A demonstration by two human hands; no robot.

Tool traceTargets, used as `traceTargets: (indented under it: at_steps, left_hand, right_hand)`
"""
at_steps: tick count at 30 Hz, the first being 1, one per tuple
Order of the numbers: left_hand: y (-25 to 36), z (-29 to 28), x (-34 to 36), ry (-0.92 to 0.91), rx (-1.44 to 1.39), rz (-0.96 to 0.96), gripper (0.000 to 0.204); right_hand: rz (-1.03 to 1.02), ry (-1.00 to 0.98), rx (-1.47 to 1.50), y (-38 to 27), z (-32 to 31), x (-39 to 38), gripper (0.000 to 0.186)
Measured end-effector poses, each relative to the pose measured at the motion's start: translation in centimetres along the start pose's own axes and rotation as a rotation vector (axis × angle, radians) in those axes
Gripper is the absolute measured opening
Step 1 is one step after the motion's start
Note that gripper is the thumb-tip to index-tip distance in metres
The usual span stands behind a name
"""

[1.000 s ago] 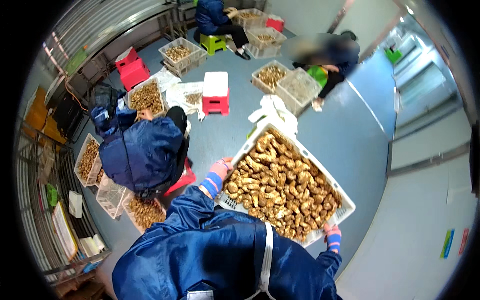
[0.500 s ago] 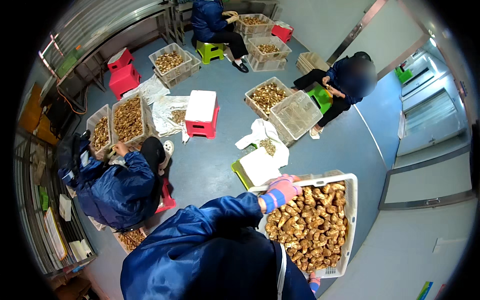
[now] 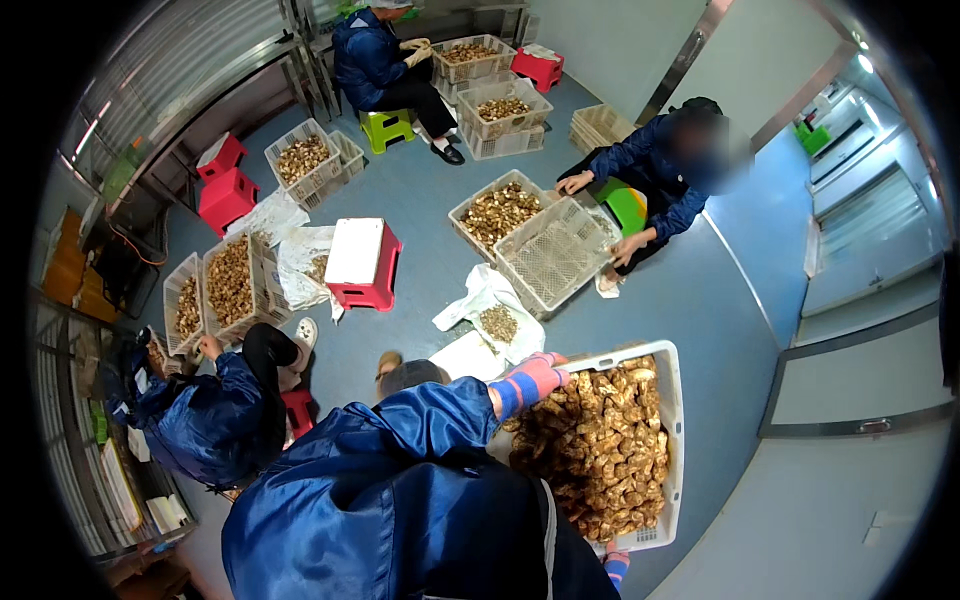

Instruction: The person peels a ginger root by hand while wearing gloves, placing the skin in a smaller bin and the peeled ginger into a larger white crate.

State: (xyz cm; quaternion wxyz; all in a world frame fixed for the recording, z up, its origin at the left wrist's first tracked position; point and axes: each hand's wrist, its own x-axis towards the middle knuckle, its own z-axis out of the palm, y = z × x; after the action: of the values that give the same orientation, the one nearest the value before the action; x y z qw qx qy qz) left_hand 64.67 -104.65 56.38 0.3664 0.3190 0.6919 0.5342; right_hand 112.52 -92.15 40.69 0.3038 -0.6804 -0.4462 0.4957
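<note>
As L hand (image 3: pixel 535 381) grips crate (image 3: pixel 674 440), co-worker's arms (image 3: pixel 628 150) wider

Mushrooms (image 3: pixel 595 450) in crate (image 3: pixel 676 440); cloth (image 3: pixel 490 285) ahead, to left.

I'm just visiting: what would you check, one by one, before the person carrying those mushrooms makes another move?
1. Left hand on the white crate's far edge: ok, fingers wrapped over it.
2. Right hand holding firmly: cannot tell; it is at the near edge, mostly hidden.
3. Mushrooms inside the rim: ok, as far as this view shows.
4. Crate level: cannot tell from this one view.
5. Co-worker's hands away from this crate: ok, they are by a mesh crate.
</note>
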Motion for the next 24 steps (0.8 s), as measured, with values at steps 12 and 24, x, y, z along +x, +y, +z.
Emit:
traceTargets:
  at_steps: [12, 24]
  left_hand:
    - [-5.7, -13.2, 11.0, 0.155, -0.450, -0.083, 0.038]
    - [-15.9, -29.2, 27.5, 0.262, -0.730, -0.228, 0.039]
  right_hand:
    - [-0.116, -0.173, -0.319, -15.0, 15.8, 4.5, 0.019]
    - [-0.150, -0.264, -0.555, -32.0, 36.1, 4.1, 0.030]
